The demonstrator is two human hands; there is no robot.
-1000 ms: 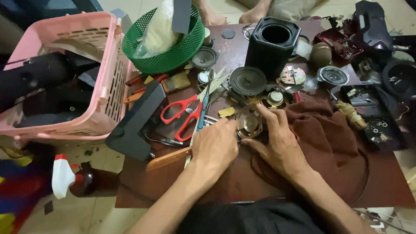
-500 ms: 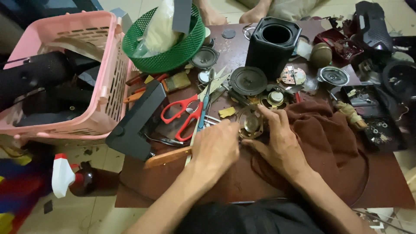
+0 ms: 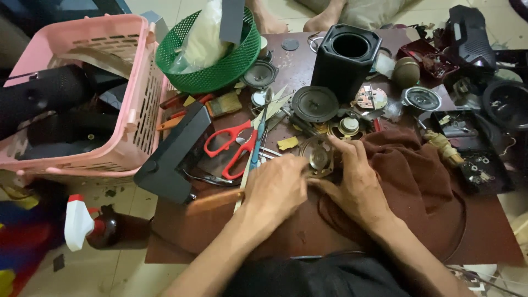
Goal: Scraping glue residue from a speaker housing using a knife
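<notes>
Both my hands work on a small round metal speaker frame [image 3: 319,155] at the middle of the low brown table [image 3: 181,231]. My right hand [image 3: 352,181] grips the frame's right side, fingers curled over its rim. My left hand [image 3: 275,190] is closed on a tool with a wooden handle [image 3: 214,201] that sticks out to the left; its tip at the frame is hidden by my fingers. A dark brown cloth [image 3: 418,181] lies under and right of my right hand.
Red-handled scissors [image 3: 231,146] and a black box [image 3: 173,154] lie left of the hands. Behind are a black speaker cone [image 3: 314,103], a black square speaker housing [image 3: 346,58], a green basket [image 3: 212,52] and a pink basket [image 3: 82,99]. Loose parts crowd the right side; a spray bottle [image 3: 91,228] stands on the floor.
Hardly anything has moved. Both hands stay on the speaker frame, with only slight shifts of the fingers and the wooden-handled tool.
</notes>
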